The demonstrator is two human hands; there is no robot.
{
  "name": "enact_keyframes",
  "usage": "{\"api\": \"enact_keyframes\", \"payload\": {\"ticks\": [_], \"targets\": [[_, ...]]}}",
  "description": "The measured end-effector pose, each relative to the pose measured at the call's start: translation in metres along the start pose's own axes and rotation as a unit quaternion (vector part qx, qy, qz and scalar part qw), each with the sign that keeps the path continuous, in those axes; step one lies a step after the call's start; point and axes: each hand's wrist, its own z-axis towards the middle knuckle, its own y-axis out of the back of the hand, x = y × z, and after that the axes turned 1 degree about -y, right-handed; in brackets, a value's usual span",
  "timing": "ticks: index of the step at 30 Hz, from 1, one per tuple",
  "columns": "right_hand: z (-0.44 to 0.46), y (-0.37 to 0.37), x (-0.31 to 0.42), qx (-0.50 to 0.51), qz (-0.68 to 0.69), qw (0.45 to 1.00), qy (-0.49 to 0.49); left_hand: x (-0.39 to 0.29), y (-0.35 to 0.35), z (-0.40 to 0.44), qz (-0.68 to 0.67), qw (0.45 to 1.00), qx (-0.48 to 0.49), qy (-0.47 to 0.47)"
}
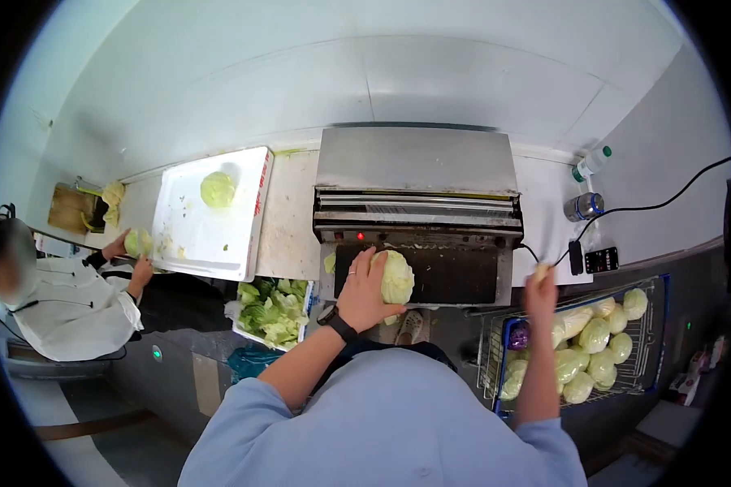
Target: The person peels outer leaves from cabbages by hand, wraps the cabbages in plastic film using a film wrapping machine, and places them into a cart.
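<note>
A pale green cabbage (pixel 399 278) lies on the dark plate at the front of the wrapping machine (pixel 418 223). My left hand (pixel 361 294), with a watch on its wrist, grips the cabbage from its left side, thumb below and fingers above. Out to the right, my right hand (pixel 542 292) is closed round a pale-handled tool (pixel 542 272). The tool's upper part is smeared by motion and looks like a thin blade. Bits of leaf lie about the plate, and a loose leaf (pixel 330 263) sits at its left edge.
A cart (pixel 662 325) of wrapped cabbages stands at right. Beyond it on the counter are a bottle (pixel 590 164), a can (pixel 584 207), a phone (pixel 601 260) and a cable. At left, a co-worker holds a cabbage by a white tray (pixel 203 264); a leaf-filled crate (pixel 309 312) stands below.
</note>
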Motion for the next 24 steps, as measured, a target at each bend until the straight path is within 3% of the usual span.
{"api": "enact_keyframes", "payload": {"ticks": [1, 2, 4, 6, 8, 9, 13, 24], "targets": [[-0.021, -0.020, -0.017, 0.034, -0.015, 0.995, 0.091, 0.003, 0.000, 0.001, -0.010, 1.000, 0.004, -0.002], [-0.058, -0.037, -0.003, 0.118, 0.109, 0.987, -0.019, 0.005, -0.001, 0.000, -0.019, 1.000, 0.002, -0.003], [-0.100, -0.076, -0.018, 0.210, 0.211, 0.952, -0.064, 0.010, -0.003, 0.002, -0.032, 0.999, -0.004, -0.009], [-0.140, -0.117, -0.001, 0.179, 0.179, 0.967, -0.025, 0.014, -0.003, 0.002, -0.049, 0.999, -0.011, -0.006], [-0.156, -0.133, 0.000, 0.248, 0.176, 0.949, -0.079, 0.019, -0.004, -0.002, -0.068, 0.998, -0.017, 0.004], [-0.157, -0.141, -0.008, 0.265, 0.153, 0.950, -0.059, 0.024, -0.006, -0.004, -0.079, 0.997, -0.021, 0.011], [-0.163, -0.153, 0.002, 0.254, 0.090, 0.963, 0.013, 0.032, -0.007, -0.006, -0.116, 0.993, -0.032, 0.011], [-0.163, -0.171, -0.020, 0.249, 0.015, 0.968, 0.025, 0.040, -0.013, -0.005, -0.114, 0.993, -0.039, -0.005]]}}
